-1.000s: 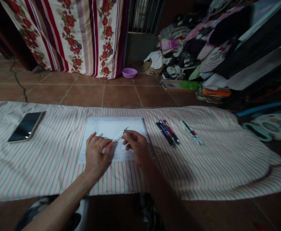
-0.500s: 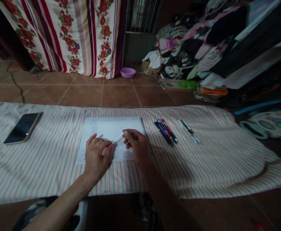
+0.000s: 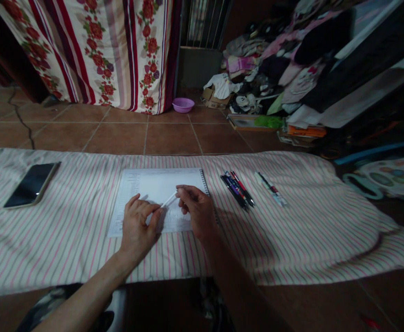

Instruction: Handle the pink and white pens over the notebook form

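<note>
A spiral-bound notebook (image 3: 153, 186) lies open on a pink-striped cloth (image 3: 291, 230). Over its lower half, both hands pinch a thin white pen (image 3: 169, 199). My left hand (image 3: 137, 228) grips the pen's near end with curled fingers. My right hand (image 3: 196, 210) holds the far end between thumb and fingertips. The pen slants up to the right, just above the page.
A dark phone (image 3: 32, 184) lies on the cloth at the left. Several pens (image 3: 238, 189) and a marker (image 3: 271, 188) lie right of the notebook. Beyond are tiled floor, a floral curtain (image 3: 94, 50), a purple bowl (image 3: 183, 104) and a pile of clothes (image 3: 274, 69).
The hands slid in along the pen, so less of its far end shows past my right fingers. The view drifted slightly; nothing else moved.
</note>
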A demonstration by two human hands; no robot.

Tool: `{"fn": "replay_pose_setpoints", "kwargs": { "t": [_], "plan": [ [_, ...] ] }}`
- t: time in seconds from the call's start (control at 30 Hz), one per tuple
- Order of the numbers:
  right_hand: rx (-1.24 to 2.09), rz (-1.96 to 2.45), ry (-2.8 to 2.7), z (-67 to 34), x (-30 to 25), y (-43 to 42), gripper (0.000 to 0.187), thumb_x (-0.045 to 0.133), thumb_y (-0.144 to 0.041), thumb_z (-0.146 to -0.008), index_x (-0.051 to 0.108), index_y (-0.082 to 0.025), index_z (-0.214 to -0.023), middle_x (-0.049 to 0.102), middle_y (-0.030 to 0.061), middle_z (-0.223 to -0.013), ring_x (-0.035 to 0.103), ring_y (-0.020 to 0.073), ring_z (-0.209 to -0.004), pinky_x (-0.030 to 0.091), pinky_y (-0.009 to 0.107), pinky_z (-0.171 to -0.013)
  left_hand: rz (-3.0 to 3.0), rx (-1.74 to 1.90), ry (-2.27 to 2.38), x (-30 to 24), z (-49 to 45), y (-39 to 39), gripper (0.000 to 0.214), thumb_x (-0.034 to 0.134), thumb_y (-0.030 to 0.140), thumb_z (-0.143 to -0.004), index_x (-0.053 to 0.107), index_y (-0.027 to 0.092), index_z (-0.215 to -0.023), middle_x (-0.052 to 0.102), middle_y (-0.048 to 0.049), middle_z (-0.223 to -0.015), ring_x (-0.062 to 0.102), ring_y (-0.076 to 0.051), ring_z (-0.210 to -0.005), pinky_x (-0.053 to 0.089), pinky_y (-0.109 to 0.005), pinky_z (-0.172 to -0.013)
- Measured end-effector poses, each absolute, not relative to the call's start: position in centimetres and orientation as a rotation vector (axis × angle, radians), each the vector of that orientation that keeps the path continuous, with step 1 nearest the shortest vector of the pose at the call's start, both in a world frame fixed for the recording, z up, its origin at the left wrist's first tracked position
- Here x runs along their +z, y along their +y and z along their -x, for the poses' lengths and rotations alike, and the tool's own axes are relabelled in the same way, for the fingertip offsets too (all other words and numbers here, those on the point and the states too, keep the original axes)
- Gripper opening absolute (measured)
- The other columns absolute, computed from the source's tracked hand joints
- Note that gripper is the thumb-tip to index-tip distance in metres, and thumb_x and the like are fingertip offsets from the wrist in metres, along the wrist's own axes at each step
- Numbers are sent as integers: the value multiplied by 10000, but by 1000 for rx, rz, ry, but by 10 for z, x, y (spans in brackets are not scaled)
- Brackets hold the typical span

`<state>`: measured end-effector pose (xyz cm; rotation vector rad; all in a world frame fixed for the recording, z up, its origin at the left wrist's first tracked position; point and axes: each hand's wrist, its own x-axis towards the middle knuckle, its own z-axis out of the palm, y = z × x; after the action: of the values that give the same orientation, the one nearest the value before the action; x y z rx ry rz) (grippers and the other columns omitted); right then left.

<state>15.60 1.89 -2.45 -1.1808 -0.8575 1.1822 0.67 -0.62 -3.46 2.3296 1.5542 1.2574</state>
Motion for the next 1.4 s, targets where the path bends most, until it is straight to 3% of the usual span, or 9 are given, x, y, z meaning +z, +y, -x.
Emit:
{"fn": "replay_pose_setpoints", "kwargs": {
  "t": [0.2, 0.7, 1.07, 1.4],
  "plan": [
    [1201, 1186, -871, -157, -25, 18, 199, 685, -345, -663, 688, -171, -760, 572, -29, -540, 450, 64, -440, 330, 185, -377, -2350, 1248, 1540, -35, -7, -6, 159, 512, 226, -847, 632, 187, -749, 634, 4, -651, 574, -155, -670, 414, -459, -943],
    [1148, 1232, -839, -171, -21, 21, 235, 672, -387, -672, 686, -185, -792, 636, 6, -682, 504, 90, -523, 336, 197, -402, -2394, 1246, 1508, -38, -6, -8, 136, 505, 224, -844, 617, 202, -770, 642, 11, -660, 579, -160, -678, 427, -460, -925],
    [1537, 1075, -549, -177, -15, 21, 263, 750, -347, -570, 698, -179, -766, 628, -8, -669, 485, 62, -531, 290, 175, -423, -2376, 1270, 1495, -36, -6, -9, 127, 518, 242, -842, 615, 206, -770, 636, 13, -655, 583, -159, -673, 431, -464, -923],
    [1598, 1030, -536, -175, -13, 21, 256, 752, -328, -562, 703, -170, -758, 576, -28, -631, 421, 37, -490, 251, 168, -405, -2387, 1251, 1505, -36, -4, -9, 121, 524, 238, -837, 623, 206, -776, 638, 9, -656, 581, -163, -677, 426, -453, -927]
  ]
}}
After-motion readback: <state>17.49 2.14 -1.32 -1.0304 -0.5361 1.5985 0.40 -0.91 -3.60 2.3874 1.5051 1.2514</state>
